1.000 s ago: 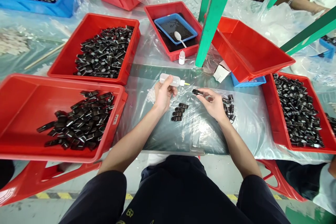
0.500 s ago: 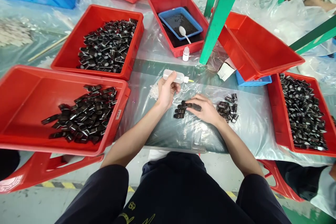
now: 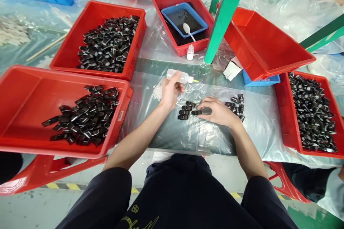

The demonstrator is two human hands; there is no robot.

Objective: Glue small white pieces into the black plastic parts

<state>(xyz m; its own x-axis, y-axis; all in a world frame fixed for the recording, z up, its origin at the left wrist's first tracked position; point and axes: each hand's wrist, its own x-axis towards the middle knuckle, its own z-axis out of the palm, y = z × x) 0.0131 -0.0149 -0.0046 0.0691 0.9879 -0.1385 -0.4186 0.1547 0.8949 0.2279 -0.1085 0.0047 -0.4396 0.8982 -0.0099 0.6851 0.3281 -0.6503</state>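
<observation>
My left hand (image 3: pixel 170 91) is closed around a small clear squeeze bottle (image 3: pixel 179 76) with a yellow nozzle that points right, held just above the plastic-covered table. My right hand (image 3: pixel 217 111) lies low on the table, its fingertips pinching a small black part (image 3: pixel 196 112) at the right end of a short row of black parts (image 3: pixel 185 110). A loose heap of the same black parts (image 3: pixel 236 103) lies just right of that hand.
Red bins of black parts sit at left (image 3: pixel 24 114), back left (image 3: pixel 80 35) and right (image 3: pixel 282 114). An empty tilted red bin (image 3: pixel 268 50) leans behind green frame legs (image 3: pixel 223 18). A blue tray with a spoon (image 3: pixel 185 21) and a small white bottle (image 3: pixel 190 52) stand behind. Another person's arm is at top right.
My right hand has come down from mid-air, carrying a black part to the row on the table, and now rests beside it. The left hand keeps the bottle almost still.
</observation>
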